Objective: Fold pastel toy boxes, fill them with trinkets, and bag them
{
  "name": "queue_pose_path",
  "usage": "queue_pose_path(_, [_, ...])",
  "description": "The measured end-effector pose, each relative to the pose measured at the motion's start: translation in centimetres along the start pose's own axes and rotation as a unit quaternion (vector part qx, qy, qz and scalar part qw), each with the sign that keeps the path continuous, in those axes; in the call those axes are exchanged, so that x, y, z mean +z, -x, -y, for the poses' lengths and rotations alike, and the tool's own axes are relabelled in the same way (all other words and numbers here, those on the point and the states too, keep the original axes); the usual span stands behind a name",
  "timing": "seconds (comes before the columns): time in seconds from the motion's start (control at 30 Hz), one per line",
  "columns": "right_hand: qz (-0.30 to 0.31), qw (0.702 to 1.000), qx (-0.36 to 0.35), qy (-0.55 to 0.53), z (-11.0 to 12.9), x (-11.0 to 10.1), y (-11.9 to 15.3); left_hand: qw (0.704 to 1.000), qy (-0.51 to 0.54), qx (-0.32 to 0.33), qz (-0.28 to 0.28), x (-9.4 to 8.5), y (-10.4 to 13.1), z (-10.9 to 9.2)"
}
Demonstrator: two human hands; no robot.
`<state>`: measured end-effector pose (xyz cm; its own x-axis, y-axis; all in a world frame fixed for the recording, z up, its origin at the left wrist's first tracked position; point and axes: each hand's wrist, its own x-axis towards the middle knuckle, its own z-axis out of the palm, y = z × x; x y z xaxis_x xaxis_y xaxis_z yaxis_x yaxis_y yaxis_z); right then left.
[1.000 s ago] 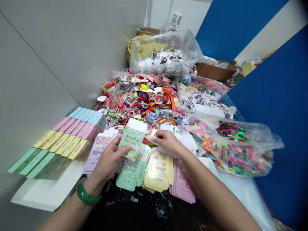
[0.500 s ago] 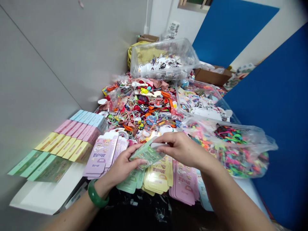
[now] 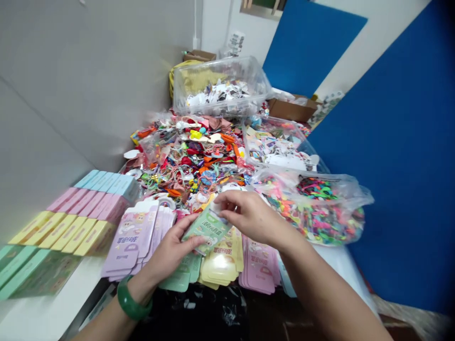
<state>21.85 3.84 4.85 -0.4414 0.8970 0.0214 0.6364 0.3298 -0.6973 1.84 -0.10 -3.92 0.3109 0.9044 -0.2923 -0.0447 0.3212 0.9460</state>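
Observation:
My left hand [image 3: 177,244], with a green bangle on its wrist, is closed around a small green printed carton [image 3: 207,229], thumb on its front. The carton tilts, its upper end toward my right hand [image 3: 245,213]. My right fingers are curled in a pinch at that end, over a whitish flap partly hidden by them. Below and beside my hands lie stacks of flat cartons: purple [image 3: 131,239], green [image 3: 177,277], yellow [image 3: 222,263], pink [image 3: 259,267] and blue [image 3: 286,279].
Rows of filled-out cartons [image 3: 67,229] stand at the left on a white board [image 3: 71,303]. A heap of small colourful trinkets [image 3: 199,156] spreads ahead. Behind it is a clear bin [image 3: 223,106]; another bin [image 3: 280,149] and a plastic bag [image 3: 320,213] sit to the right.
The whole view has shifted, so most things sit further left. My left hand still holds the green carton; my right fingers have curled in more at its upper end.

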Motion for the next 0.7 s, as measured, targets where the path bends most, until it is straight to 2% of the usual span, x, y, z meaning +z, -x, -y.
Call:
queue_pose_path(0.1, [-0.097,0.995,0.014,0.019,-2.1,-2.0,0.4,1.000,-0.012,-0.020,-0.019,-0.4,-0.1,0.2])
queue_pose_path(0.17, [-0.165,0.975,0.113,0.102,-4.9,-4.9,1.0,0.998,-0.017,-0.042,-0.032,-1.0,-0.1,0.4])
queue_pose_path(0.2, [-0.190,0.951,0.185,0.156,-6.7,-6.6,1.3,0.998,-0.020,-0.053,-0.040,-1.3,-0.1,0.5])
queue_pose_path(0.23, [-0.186,0.919,0.279,0.206,-8.5,-8.3,1.8,0.997,-0.022,-0.061,-0.049,-1.5,-0.1,0.6])
queue_pose_path(0.27, [-0.186,0.897,0.335,0.223,-10.4,-9.8,2.3,0.996,-0.022,-0.068,-0.054,-1.7,-0.2,0.7])
queue_pose_path(0.33, [-0.174,0.872,0.400,0.224,-14.1,-11.9,3.2,0.995,-0.020,-0.075,-0.055,-1.8,-0.3,0.9])
queue_pose_path(0.4, [-0.152,0.869,0.426,0.201,-17.0,-12.7,3.9,0.996,-0.023,-0.072,-0.050,-1.6,-0.4,1.0])
queue_pose_path(0.5, [-0.132,0.877,0.435,0.154,-19.5,-12.2,4.5,0.996,-0.043,-0.060,-0.051,-1.1,-0.6,1.2])
queue_pose_path(0.6, [-0.155,0.882,0.433,0.104,-20.2,-12.2,5.0,0.995,-0.053,-0.054,-0.062,-1.0,-0.7,1.1])
queue_pose_path(0.7, [-0.204,0.880,0.427,0.046,-20.1,-13.2,6.0,0.994,-0.047,-0.063,-0.070,-1.0,-0.5,0.9])
